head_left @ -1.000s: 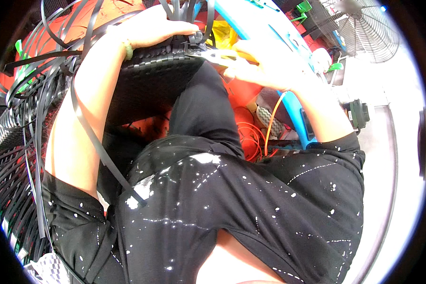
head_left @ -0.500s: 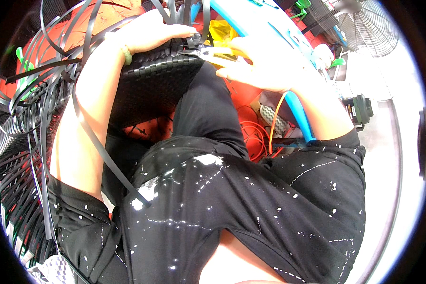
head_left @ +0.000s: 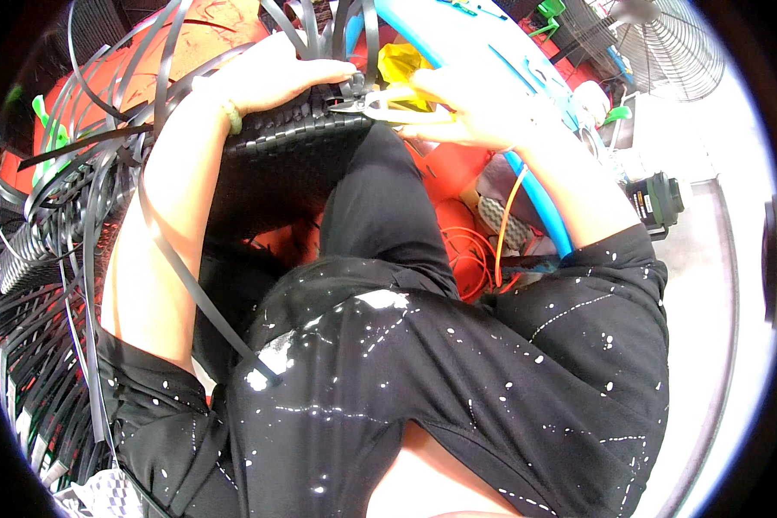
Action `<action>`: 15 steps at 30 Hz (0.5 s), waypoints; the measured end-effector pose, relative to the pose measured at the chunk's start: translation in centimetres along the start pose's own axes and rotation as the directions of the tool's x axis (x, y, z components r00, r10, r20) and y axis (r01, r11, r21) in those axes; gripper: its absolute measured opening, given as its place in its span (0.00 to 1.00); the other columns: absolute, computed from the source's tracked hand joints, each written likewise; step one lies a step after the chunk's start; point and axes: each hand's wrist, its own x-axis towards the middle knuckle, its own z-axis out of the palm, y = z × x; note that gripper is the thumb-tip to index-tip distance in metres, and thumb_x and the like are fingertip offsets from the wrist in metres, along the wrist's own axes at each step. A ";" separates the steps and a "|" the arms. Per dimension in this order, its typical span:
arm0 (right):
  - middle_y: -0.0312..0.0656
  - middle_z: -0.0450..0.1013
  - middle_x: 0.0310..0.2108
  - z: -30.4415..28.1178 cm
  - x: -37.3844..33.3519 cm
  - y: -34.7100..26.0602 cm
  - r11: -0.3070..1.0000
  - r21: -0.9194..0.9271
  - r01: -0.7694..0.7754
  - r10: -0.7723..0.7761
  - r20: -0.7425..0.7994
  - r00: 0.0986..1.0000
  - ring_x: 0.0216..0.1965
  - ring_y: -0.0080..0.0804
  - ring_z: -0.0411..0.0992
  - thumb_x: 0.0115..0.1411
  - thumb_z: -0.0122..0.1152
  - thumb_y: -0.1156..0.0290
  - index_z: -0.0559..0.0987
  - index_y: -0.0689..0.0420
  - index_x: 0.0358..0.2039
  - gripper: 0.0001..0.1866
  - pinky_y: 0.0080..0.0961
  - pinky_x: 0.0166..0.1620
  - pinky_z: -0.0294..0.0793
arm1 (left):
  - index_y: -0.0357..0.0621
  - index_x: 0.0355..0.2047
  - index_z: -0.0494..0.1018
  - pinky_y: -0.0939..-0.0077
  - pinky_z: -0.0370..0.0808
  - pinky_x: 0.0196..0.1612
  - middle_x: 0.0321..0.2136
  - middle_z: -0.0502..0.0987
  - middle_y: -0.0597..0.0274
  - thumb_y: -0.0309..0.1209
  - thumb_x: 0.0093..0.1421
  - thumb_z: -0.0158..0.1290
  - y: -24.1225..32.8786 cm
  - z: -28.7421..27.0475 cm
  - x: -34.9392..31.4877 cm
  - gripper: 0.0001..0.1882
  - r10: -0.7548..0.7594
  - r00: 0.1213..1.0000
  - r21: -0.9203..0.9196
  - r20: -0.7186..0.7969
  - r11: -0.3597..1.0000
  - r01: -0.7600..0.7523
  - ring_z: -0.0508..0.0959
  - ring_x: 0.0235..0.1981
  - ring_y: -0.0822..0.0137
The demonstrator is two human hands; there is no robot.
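A black woven basket (head_left: 289,134), made of flat plastic strips, rests tilted by my black-trousered knee. My left hand (head_left: 272,73) is closed over its upper edge, thumb stretched along the rim toward a small folded bit of strip; its other fingers are mostly hidden. Loose black strips (head_left: 160,78) rise from the weave and curl around my left forearm. In my right hand (head_left: 475,108) are pliers (head_left: 380,105) with pale yellow handles. Their pointed metal jaws lie at the basket's rim, just below my left thumb. The handles are spread apart between my thumb and fingers.
A blue-edged white table (head_left: 445,39) stands ahead, with a yellow bag (head_left: 401,65) by its edge. An orange cord (head_left: 466,250) coils on the red floor below. More black strips (head_left: 34,345) fill the left side. A large fan (head_left: 669,52) stands far right.
The pliers and my right hand have shifted slightly, with the jaws a little lower against the rim. My left hand keeps its hold on the basket, and the view has moved slightly.
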 end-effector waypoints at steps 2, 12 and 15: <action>0.45 0.73 0.34 0.4 -0.1 0.2 0.999 0.045 0.026 -0.024 -0.047 0.999 0.38 0.40 0.73 0.54 0.68 0.47 0.75 0.55 0.48 0.30 0.34 0.43 0.71 | 0.40 0.41 0.80 0.65 0.74 0.44 0.32 0.81 0.51 0.59 0.53 0.58 -0.3 -0.2 0.0 0.32 -0.012 1.000 0.012 -0.016 1.000 0.012 0.81 0.35 0.61; 0.48 0.74 0.41 -2.2 1.1 -2.6 0.993 -0.002 -0.122 0.120 0.168 0.978 0.44 0.44 0.73 0.53 0.66 0.42 0.74 0.57 0.52 0.35 0.35 0.49 0.72 | 0.42 0.41 0.80 0.67 0.74 0.44 0.33 0.81 0.55 0.56 0.55 0.58 0.3 -0.5 -1.0 0.29 -0.035 0.999 -0.005 -0.005 0.999 0.035 0.80 0.36 0.64; 0.47 0.75 0.40 -1.9 0.3 -1.6 0.990 -0.006 -0.138 0.137 0.153 0.979 0.43 0.44 0.73 0.52 0.67 0.41 0.74 0.57 0.51 0.36 0.36 0.48 0.72 | 0.47 0.43 0.80 0.68 0.73 0.46 0.35 0.82 0.58 0.52 0.57 0.58 1.4 0.0 0.0 0.24 0.015 0.998 -0.085 0.060 0.996 -0.010 0.80 0.37 0.65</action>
